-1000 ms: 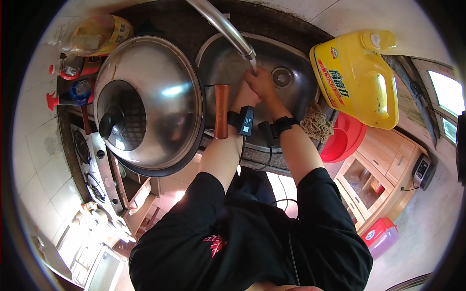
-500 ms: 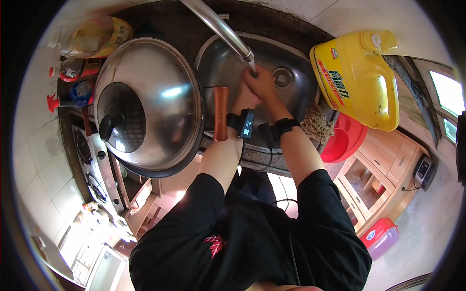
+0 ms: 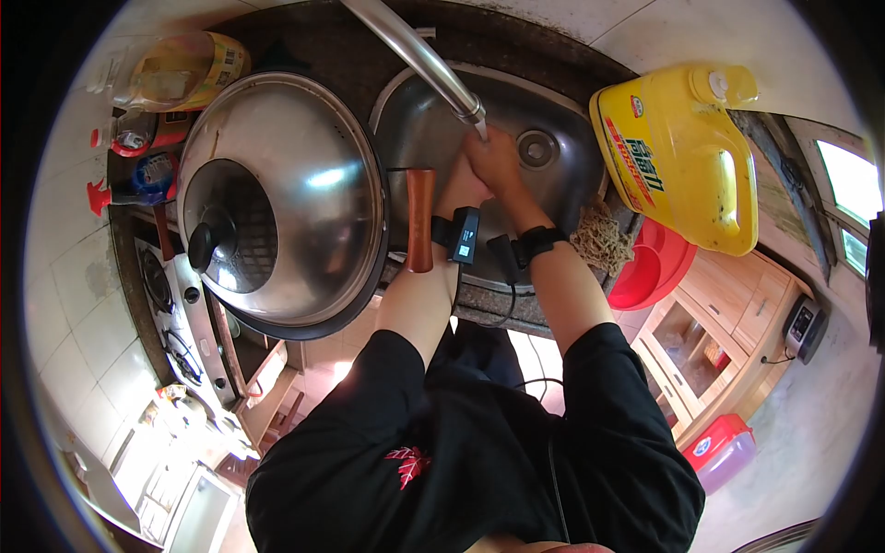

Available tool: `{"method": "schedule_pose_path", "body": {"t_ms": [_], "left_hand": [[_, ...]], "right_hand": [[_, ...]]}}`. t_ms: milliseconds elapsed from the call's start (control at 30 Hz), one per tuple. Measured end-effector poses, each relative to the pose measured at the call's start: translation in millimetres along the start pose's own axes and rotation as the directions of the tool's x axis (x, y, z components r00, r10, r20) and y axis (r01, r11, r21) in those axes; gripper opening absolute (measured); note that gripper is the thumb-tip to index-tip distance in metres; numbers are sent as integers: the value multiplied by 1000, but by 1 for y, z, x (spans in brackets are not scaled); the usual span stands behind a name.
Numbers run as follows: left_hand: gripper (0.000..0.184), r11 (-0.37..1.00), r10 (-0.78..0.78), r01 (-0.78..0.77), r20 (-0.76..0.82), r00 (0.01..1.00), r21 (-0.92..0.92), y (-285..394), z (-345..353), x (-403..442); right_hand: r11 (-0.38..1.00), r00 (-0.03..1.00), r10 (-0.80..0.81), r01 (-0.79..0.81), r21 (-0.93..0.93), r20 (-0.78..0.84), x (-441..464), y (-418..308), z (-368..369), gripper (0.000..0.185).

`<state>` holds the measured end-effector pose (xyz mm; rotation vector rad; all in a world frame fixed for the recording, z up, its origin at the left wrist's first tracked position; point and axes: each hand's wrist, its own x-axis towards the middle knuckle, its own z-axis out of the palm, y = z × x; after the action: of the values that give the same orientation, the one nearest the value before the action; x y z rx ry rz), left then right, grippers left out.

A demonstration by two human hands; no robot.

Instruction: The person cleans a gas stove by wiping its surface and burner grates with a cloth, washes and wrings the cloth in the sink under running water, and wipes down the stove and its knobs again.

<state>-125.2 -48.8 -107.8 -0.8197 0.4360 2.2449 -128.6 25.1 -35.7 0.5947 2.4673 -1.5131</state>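
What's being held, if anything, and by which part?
No held object shows. The right hand overlaps the left hand under the faucet; fingers are largely hidden, so whether something small sits between them can't be told.

The right hand (image 3: 496,164) has edged nearer the faucet (image 3: 426,63).

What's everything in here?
Tap: 1, silver, over sink
Sink: 1, silver, middle
Lid: 1, silver, on pan
Pan: 1, black, left
Handles: 2, brown, beside pan
Jug: 1, yellow, right
Scourer: 1, tan, near jug
Basin: 1, red, below jug
Bottles: several, yellow, red, blue, upper left
Stove: 1, white, far left
Cupboard: 1, tan, right
Tub: 1, red-purple, lower right
Straps: 2, black, wrists
Sleeves: 2, black, bottom
Left hand: 1, bare, over sink
Right hand: 1, bare, over left
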Motion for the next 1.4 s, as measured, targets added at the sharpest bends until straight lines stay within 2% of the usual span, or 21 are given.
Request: {"method": "schedule_pose_path", "body": {"t_ms": [100, 167, 200, 233, 267, 300, 333, 367, 400, 467, 500, 567, 600, 667, 767, 867, 933, 1033, 1100, 1167, 1400], "left_hand": [[36, 997, -24, 18, -74, 997, -77, -4, 6, -7], [35, 989, -50, 32, -128, 991, -147, -7, 23, -20], [34, 998, 6, -17, -180, 984, -60, -8, 33, -25], [33, 998, 68, -63, -225, 972, 30, -7, 39, -28], [33, 997, 72, -67, -224, 972, 30, -5, 34, -26], [30, 977, 119, -88, -155, 981, 197, -3, 26, -26], [29, 928, 152, -114, -81, 985, 356, -2, 18, -26], [29, 928, 149, -110, -83, 985, 356, 0, 10, -25], [27, 885, 185, -125, -92, 978, 449, 3, 8, -27], [25, 833, 222, -137, -98, 970, 537, 8, 11, -34], [24, 787, 303, -175, -123, 945, 592, 10, 17, -39], [23, 733, 385, -208, -143, 912, 647, 12, 18, -41], [23, 709, 438, -298, -69, 896, 639, 11, 17, -40], [23, 681, 486, -383, 6, 874, 624, 6, 16, -38], [28, 627, 570, -382, -66, 819, 679, 0, 37, -48], [37, 765, 452, -327, -100, 887, 554, -1, 50, -60], [40, 621, 494, -351, -1, 870, 701, -1, 50, -63], [39, 515, 515, -405, 105, 851, 755, 5, 32, -59], [39, 527, 525, -375, 55, 849, 763, 12, 21, -54], [39, 542, 532, -343, 3, 847, 767, 12, 15, -51], [39, 508, 354, -323, 148, 924, 799, 12, 21, -65]], "right_hand": [[998, 998, -43, 45, 45, -52, 2, 11, 4, 34], [990, 997, -50, 42, 133, 57, 3, 20, -3, 34], [990, 997, -51, 43, 135, 58, 7, 33, -5, 34], [945, 997, -78, 69, 321, 15, 14, 51, -5, 33], [865, 995, -94, 97, 492, -32, 19, 63, -9, 33], [865, 995, -93, 97, 492, -32, 20, 63, -18, 33], [774, 997, -60, 13, 633, 52, 20, 64, -27, 33], [658, 990, -40, -79, 749, 139, 20, 65, -32, 34], [656, 990, -36, -80, 750, 138, 14, 57, -39, 34], [552, 918, 68, -361, 752, 391, -3, 39, -52, 30], [552, 918, 67, -361, 752, 391, -4, 46, -54, 30], [764, 885, 36, -324, 558, 464, -6, 67, -60, 30], [764, 885, 37, -324, 558, 464, -8, 66, -61, 30], [779, 918, -54, -208, 591, 393, -14, 65, -65, 32], [825, 973, 11, -139, 548, 231, -14, 54, -60, 31], [816, 990, 14, -92, 570, 140, -21, 35, -56, 31], [849, 992, 0, -65, 524, 123, -23, 26, -59, 33], [854, 998, -20, -10, 520, 52, -15, 45, -57, 34], [828, 1000, -22, 22, 560, -6, -11, 58, -56, 33], [418, 988, 141, -118, 901, 64, -11, 61, -57, 31], [155, 983, 83, -174, 973, 163, -7, 55, -54, 34]]}}
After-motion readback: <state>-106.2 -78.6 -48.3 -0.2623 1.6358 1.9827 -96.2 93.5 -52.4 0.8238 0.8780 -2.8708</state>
